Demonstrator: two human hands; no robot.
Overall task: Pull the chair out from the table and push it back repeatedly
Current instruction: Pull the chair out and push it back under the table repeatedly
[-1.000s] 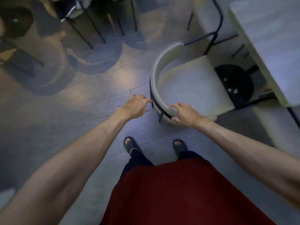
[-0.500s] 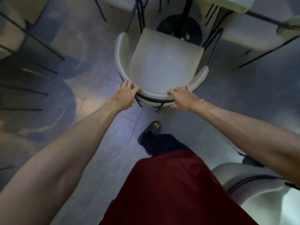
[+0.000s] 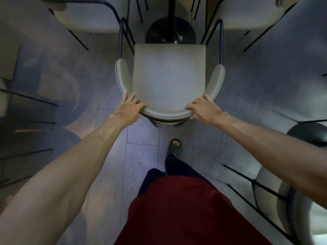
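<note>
Both my hands are clamped on the chair (image 3: pixel 168 76), one at each side of its curved pale backrest. My left hand (image 3: pixel 130 107) holds the left bend of the backrest, with the fingers (image 3: pixel 126 96) lying fairly straight along the outside and the thumb hooked over the top edge. My right hand (image 3: pixel 203 108) grips the right bend, with its fingers curled over the top edge and the thumb tucked under the rim. The hands are well apart, with the middle of the backrest bare between them.

The chair stands on the tiled floor (image 3: pixel 141 156) straight ahead of me, with its back toward me. The front edge of its seat is just beside the table base (image 3: pixel 185 35), a black round foot with a dark post rising from it. The thin dark arm rails run forward on both sides of that base.

My forward foot, in a dark sandal (image 3: pixel 175 147), is on the floor near the chair's back legs. My red garment (image 3: pixel 177 209) fills the bottom of the view. A second chair (image 3: pixel 300 209) with a pale back stands at my lower right, apart from my arm.
</note>
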